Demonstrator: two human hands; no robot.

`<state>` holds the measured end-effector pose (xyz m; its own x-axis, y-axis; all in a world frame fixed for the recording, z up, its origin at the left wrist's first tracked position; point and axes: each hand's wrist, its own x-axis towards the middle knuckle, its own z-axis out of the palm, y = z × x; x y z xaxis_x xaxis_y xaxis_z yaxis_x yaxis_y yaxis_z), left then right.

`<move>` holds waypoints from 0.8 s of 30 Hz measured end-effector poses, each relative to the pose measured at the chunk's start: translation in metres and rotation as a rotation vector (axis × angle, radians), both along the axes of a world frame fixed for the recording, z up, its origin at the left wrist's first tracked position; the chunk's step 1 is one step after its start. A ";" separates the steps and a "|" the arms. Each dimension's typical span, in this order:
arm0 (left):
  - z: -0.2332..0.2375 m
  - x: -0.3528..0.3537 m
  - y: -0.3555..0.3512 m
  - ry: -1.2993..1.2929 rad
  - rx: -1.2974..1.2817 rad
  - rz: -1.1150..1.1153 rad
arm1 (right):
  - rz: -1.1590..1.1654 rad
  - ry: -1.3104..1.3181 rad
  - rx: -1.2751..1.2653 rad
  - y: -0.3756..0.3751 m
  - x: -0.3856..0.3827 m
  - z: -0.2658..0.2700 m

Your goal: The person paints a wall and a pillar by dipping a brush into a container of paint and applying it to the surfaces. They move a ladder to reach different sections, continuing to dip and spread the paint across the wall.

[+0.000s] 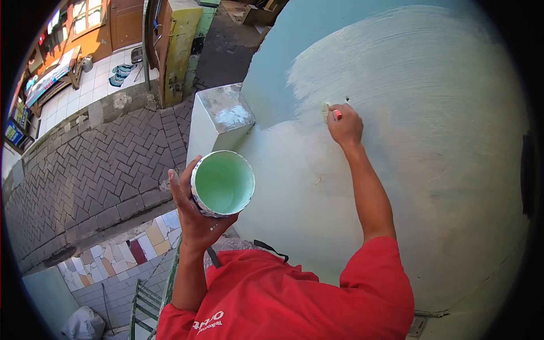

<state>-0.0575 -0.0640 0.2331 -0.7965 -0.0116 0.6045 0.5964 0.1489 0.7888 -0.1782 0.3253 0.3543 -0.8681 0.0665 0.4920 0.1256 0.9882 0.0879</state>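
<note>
My left hand (192, 209) is wrapped around a round paint tub (248, 180), tilted so that its pale green paint (218, 184) shows. Paint specks dot the hand. Up on the wall (317, 226), my right hand (346, 126) grips a paintbrush (326, 111) with a red handle end showing. The brush's pale bristles touch or nearly touch the wall. Around and above it spreads a broad area of pale, streaky strokes (374, 62) over light blue. Most of the brush handle is hidden in my fist.
A boxy ledge (225, 110) juts from the wall near the tub. Below lie a herringbone-paved lane (107, 164) and a strip of mixed tiles (122, 255). A green slatted frame (148, 303) stands beside my body, and a whitish sack (84, 324) sits at lower left.
</note>
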 end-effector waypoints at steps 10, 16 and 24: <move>0.008 -0.021 0.025 0.054 0.077 -0.083 | -0.208 0.541 0.717 -0.015 0.072 0.236; 0.001 -0.019 0.028 0.043 0.122 -0.126 | 0.096 0.172 0.500 0.001 0.033 0.001; -0.003 -0.018 0.027 0.040 0.080 -0.110 | 0.011 -0.201 0.056 -0.016 0.008 -0.055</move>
<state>-0.0756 -0.0375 0.2306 -0.7712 0.0250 0.6360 0.6365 0.0188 0.7710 -0.1704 0.3092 0.2995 -0.9496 0.0337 0.3116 0.0890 0.9823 0.1651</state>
